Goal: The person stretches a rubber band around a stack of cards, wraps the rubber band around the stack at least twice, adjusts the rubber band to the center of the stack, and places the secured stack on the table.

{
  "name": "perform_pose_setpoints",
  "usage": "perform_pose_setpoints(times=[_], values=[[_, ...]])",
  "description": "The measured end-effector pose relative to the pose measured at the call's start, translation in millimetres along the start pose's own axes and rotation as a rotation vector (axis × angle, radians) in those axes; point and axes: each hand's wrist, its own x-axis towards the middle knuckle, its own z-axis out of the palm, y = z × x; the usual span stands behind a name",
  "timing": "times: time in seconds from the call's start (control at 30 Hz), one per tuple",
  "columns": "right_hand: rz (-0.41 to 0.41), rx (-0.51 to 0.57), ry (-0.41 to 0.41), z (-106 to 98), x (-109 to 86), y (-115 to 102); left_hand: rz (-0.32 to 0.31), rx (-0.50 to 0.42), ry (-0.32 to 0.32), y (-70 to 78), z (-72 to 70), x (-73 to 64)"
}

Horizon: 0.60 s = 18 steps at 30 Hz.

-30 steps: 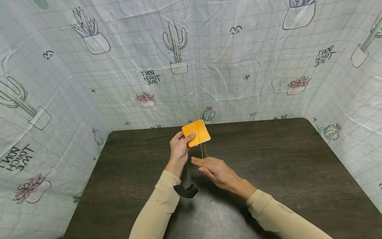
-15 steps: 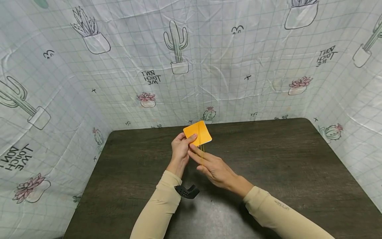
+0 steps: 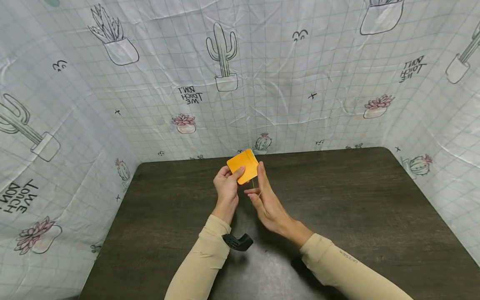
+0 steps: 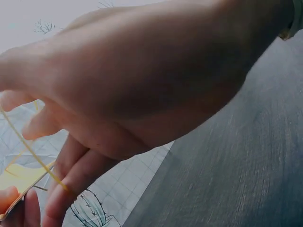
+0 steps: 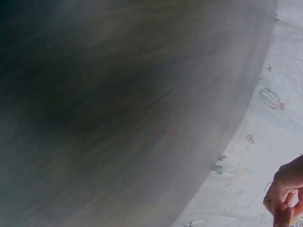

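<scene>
In the head view my left hand (image 3: 226,188) holds a square orange-yellow pad (image 3: 245,160) with rounded corners, thumb on its face and fingers behind. A thin yellow rubber band (image 4: 31,150) runs from the pad to my right hand (image 3: 271,209), stretched over the fingers. Those fingers are spread and mostly straight, one pointing up at the pad's right edge. The left wrist view shows the right hand large, the band crossing its fingers; the pad's corner (image 4: 21,179) shows at lower left. The band's path behind the pad is hidden.
Both hands are above a dark wood-grain table (image 3: 356,200). A white cloth (image 3: 277,83) with cactus drawings hangs behind it and at both sides. A black wrist camera mount (image 3: 238,242) sticks out from the left wrist. The right wrist view shows mostly blurred table.
The right hand has turned from pointing left to pointing up, one finger now at the pad's right edge. The band between pad and fingers has shortened. The left hand keeps its hold.
</scene>
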Motion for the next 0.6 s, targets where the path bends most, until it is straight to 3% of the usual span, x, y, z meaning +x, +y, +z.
perform_pose_setpoints(times=[0.3, 0.6], values=[[0.148, -0.006, 0.113, 3, 8.9, -15, 0.193, 0.027, 0.038, -0.6, 0.6, -1.3], [0.198, 0.055, 0.103, 4, 9.9, -27, 0.233, 0.028, 0.076, 3.5, -1.2, 1.8]])
